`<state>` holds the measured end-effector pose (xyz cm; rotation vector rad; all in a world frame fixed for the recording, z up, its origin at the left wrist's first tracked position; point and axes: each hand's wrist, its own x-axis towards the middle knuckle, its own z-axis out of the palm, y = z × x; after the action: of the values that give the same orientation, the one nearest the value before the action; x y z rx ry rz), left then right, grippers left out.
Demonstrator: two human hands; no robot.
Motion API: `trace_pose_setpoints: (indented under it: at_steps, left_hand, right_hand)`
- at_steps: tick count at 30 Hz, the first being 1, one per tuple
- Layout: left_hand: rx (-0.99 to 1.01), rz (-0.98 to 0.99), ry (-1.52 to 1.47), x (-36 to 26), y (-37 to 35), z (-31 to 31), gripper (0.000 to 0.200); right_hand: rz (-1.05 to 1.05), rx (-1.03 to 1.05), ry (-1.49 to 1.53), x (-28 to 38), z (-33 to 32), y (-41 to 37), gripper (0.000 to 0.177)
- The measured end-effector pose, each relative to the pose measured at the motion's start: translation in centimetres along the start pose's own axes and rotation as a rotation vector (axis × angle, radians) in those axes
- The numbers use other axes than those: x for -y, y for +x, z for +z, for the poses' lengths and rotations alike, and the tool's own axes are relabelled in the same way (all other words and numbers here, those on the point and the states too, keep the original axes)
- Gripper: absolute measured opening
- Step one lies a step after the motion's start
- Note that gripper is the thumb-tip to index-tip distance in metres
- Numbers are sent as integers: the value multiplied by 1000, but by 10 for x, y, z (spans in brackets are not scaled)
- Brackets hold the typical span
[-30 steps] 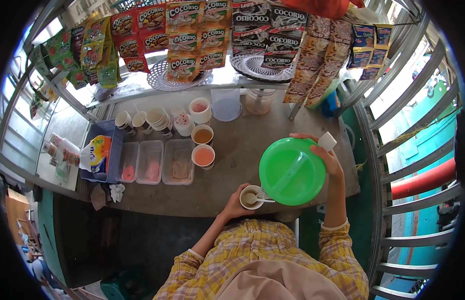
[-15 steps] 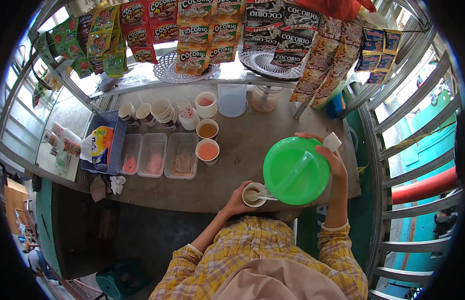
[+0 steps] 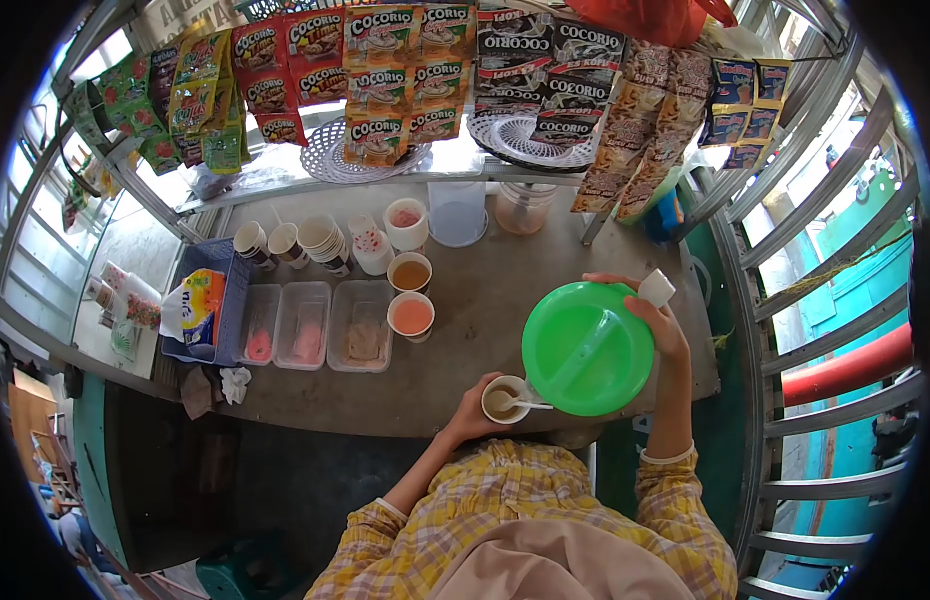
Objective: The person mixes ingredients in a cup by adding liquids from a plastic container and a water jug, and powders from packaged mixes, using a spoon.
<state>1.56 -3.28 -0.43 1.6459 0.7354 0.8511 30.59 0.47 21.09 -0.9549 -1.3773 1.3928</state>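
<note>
Grey-brown counter (image 3: 465, 290) spans the middle of the scene, under strips of hanging sachets (image 3: 376, 90) at the far side. Largest item in hand: a container with a round green lid (image 3: 588, 348), at the near right, over the counter's near edge. Right hand (image 3: 665, 322) grasps it at its right side, fingers curled at the lid's edge; a white piece, handle-like, juts out past them. Container's body mostly hidden beneath the lid. Far left, a blue-violet basket (image 3: 228, 262) holding a yellow-and-orange packet (image 3: 202, 308). Just right of it, three clear tubs (image 3: 360, 325) in a row, pinkish contents in the left and middle ones, brownish in the right one. Along the far side, a clear lidded jar (image 3: 525, 208) and a translucent container (image 3: 458, 213); left of these, a white tub (image 3: 406, 222) with pinkish-red contents, then stacked paper cups (image 3: 325, 243). Nearer, two filled cups, one amber (image 3: 410, 272), one pink-orange (image 3: 412, 316), the pink-orange nearer. Left hand (image 3: 468, 410) is wrapped around a paper cup (image 3: 503, 400) from its left, just left of the green lid; some light brownish contents inside. Smallest: white spoon (image 3: 520, 403) standing tilted in that cup, its handle reaching right over the rim.
</note>
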Motion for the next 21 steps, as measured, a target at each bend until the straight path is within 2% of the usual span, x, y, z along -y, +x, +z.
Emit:
trace_pose_setpoints:
  at_steps: [16,21]
  left_hand:
    - [18,-10,29,4,1,0,82]
    - [8,2,39,3,1,-1,76]
  right_hand:
    - [27,31,-4,2,2,4,45]
    - [9,34,-4,1,1,4,44]
